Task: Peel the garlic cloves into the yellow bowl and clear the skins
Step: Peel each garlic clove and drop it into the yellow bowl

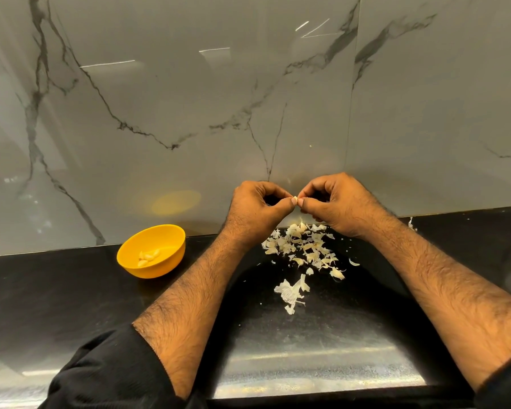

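1. The fingertips of both hands meet above the counter, pinched narrowly around a small pale garlic clove, of which only a sliver shows between the thumbs.
2. The left hand curls into a loose fist shape, thumb and forefinger pressed onto the clove from the left side.
3. The right hand mirrors it, thumb and forefinger closed on the same clove from the right; the remaining fingers fold under the palm.
4. Both hands hang just in front of the grey marble-veined wall, raised off the surface.
5. Directly beneath them lies a heap of garlic skins, white and papery, scattered on the black counter.
6. A larger torn skin piece lies apart from the heap, nearer to the person, between the two forearms.
7. A stray flake rests to the right of the right wrist, near the wall.
8. The yellow bowl stands upright on the counter, to the left of the left forearm, close to the wall.
9. Inside it lie a few peeled cloves, gathered on the bottom.
10. Black sleeves are pushed up, leaving both forearms bare.
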Tool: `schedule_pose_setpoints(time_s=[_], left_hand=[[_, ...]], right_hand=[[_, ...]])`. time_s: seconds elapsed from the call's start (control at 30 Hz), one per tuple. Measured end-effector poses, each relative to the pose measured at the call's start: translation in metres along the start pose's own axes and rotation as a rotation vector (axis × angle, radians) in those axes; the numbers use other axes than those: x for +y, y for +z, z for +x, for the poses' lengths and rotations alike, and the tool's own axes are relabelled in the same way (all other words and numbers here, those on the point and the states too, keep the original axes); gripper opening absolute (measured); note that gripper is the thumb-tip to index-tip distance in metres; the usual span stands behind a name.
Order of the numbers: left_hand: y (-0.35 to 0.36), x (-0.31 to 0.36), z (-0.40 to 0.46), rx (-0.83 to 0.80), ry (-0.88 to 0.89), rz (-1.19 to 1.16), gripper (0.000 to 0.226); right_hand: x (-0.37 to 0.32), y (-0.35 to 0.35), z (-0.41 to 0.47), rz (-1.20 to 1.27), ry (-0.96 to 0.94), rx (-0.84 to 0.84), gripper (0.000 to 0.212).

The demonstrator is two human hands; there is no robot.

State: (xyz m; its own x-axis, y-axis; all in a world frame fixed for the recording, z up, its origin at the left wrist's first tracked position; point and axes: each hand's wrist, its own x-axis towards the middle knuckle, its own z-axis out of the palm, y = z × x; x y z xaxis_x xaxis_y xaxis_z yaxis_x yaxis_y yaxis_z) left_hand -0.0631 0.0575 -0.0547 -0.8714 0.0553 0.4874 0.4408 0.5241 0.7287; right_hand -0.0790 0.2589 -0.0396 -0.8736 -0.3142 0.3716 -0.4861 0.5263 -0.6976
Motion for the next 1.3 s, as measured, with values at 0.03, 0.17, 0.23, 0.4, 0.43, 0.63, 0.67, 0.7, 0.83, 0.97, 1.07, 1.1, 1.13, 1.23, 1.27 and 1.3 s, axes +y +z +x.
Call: schedule_pose_setpoints(time_s=[0.03,0.17,0.23,0.4,0.43,0.63,0.67,0.7,0.83,0.97,1.07,1.1,1.13,1.23,1.27,1.3], left_hand=[[0.0005,-0.0003,0.0001,-0.001,-0.011,-0.009,0.007],[0.0006,-0.0005,0.0007,-0.026,-0.076,-0.111,0.007],[0.0004,0.0000,0.0003,-0.053,-0.109,-0.184,0.012],[0.0002,-0.0041,0.0009,-0.081,-0.141,-0.216,0.012],[-0.0004,-0.0049,0.0016,-0.086,-0.145,-0.217,0.010],[-0.0036,-0.0054,0.0026,-0.127,-0.164,-0.255,0.013],[-0.0039,-0.0055,0.0027,-0.132,-0.163,-0.253,0.013],[-0.0040,-0.0057,0.0025,-0.137,-0.159,-0.250,0.013],[-0.0040,-0.0063,0.0032,-0.148,-0.153,-0.232,0.014],[-0.0044,-0.0076,0.0043,-0.138,-0.148,-0.212,0.015],[-0.0041,-0.0078,0.0048,-0.139,-0.136,-0.194,0.014],[-0.0038,-0.0077,0.0043,-0.146,-0.132,-0.191,0.014],[-0.0036,-0.0070,0.0038,-0.156,-0.127,-0.187,0.014],[-0.0046,-0.0040,0.0030,-0.170,-0.130,-0.190,0.014],[-0.0055,-0.0028,0.0029,-0.166,-0.138,-0.198,0.014],[-0.0064,-0.0016,0.0031,-0.161,-0.141,-0.203,0.014]], right_hand=[[-0.0005,0.0006,-0.0003,-0.023,-0.013,0.007,0.005],[0.0007,0.0006,0.0004,-0.041,-0.035,0.014,0.006],[0.0023,0.0004,0.0012,-0.038,-0.044,0.018,0.007],[0.0059,0.0033,0.0028,-0.045,-0.052,0.011,0.007],[0.0056,0.0035,0.0028,-0.045,-0.053,0.008,0.007],[0.0042,0.0011,0.0019,0.003,-0.045,-0.012,0.005],[0.0039,0.0006,0.0017,0.014,-0.042,-0.012,0.005],[0.0035,0.0003,0.0013,0.025,-0.043,-0.011,0.005],[0.0038,-0.0003,0.0009,0.068,-0.028,-0.021,0.006],[0.0033,0.0008,0.0014,0.111,0.002,-0.050,0.014],[0.0021,0.0009,0.0016,0.086,0.027,-0.017,0.026],[0.0026,0.0008,0.0017,0.065,0.031,-0.007,0.027],[0.0031,0.0003,0.0016,0.054,0.032,-0.003,0.027],[0.0029,-0.0009,0.0009,0.060,0.025,-0.007,0.018],[0.0024,-0.0010,0.0005,0.064,0.018,-0.010,0.016],[0.0018,-0.0013,0.0004,0.069,0.011,-0.016,0.014]])
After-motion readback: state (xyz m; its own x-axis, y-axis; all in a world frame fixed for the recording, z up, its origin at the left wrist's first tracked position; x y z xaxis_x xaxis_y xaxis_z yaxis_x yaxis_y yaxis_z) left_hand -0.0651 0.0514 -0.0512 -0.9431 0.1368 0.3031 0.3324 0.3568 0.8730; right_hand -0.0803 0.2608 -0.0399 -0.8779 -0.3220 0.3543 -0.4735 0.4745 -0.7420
